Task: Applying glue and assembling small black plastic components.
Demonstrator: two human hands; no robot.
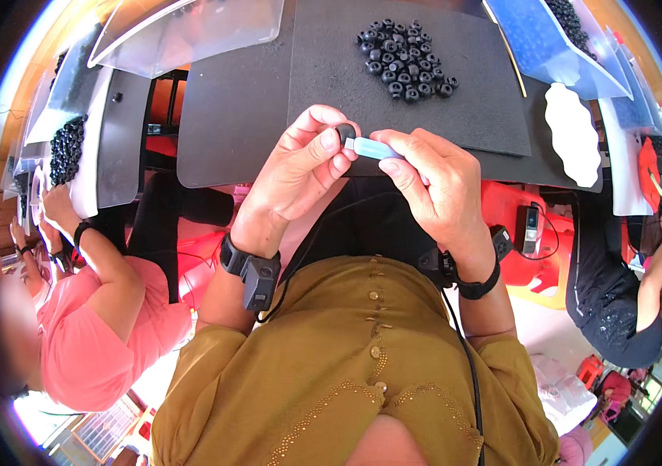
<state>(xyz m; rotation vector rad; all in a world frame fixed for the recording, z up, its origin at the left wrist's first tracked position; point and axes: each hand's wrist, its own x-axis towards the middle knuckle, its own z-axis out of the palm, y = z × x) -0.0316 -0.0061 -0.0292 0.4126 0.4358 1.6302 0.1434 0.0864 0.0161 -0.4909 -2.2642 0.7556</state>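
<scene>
Just off the table's front edge, my left hand [288, 171] pinches a small round black part [346, 133] between thumb and fingertips. My right hand [446, 182] grips a short tool with a light blue handle [374, 148]. The pale end of that tool meets the black part; its exact tip is too small to make out. Farther out on a dark mat [331, 93] lies a heap of similar round black parts [405, 62], several showing holes.
A clear plastic bin [191, 46] stands at the far left of the table. On the right are a thin stick [508, 50], a white wavy-edged piece [572, 136] and a blue bin [537, 39]. People sit on both sides, a pink sleeve [106, 287] at left.
</scene>
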